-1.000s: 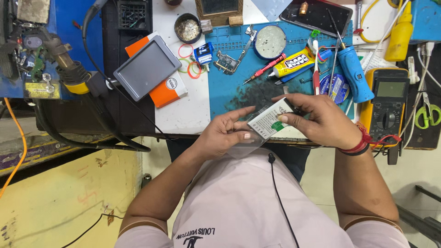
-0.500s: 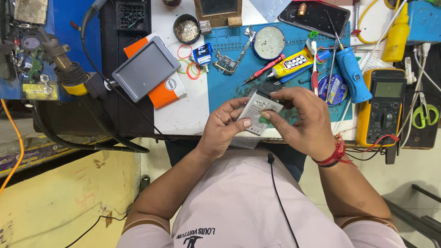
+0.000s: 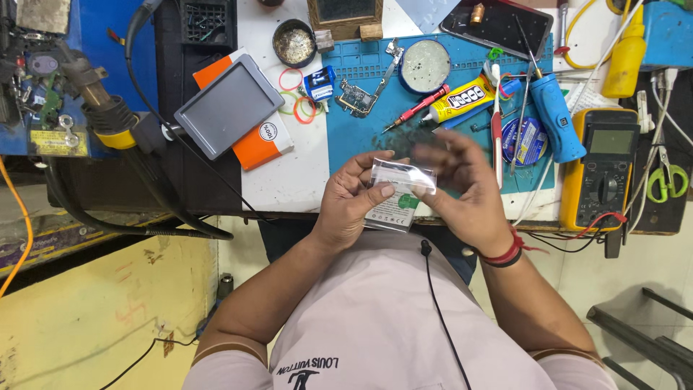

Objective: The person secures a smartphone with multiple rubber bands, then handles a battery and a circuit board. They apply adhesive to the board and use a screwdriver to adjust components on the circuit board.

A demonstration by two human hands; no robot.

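Both hands now work a small clear plastic pouch (image 3: 399, 189) just above the near edge of the worktop (image 3: 289, 180), in front of the person's chest. A second ago the flat pack lay across the palms nearer the blue repair mat (image 3: 375, 108); since then it has come lower and closer to the body, and the clear wrapping now stands up from the flat white item with a green mark inside it.

The left hand (image 3: 354, 202) grips the pouch from the side, thumb on top and fingers curled under. The right hand (image 3: 469, 191) has its fingers on the upper edge of the wrapping; its fingertips are blurred by motion, so how tightly they pinch cannot be told. Judging from this, the wrapping is being pulled away from its contents, though whether it is already open is not visible.

Nothing on the worktop has shifted: the yellow glue tube (image 3: 460, 100), the red-handled screwdriver (image 3: 417, 117), the small circuit board (image 3: 354, 97), the blue-handled tool (image 3: 557, 115) and the yellow multimeter (image 3: 605, 170) lie where they did.
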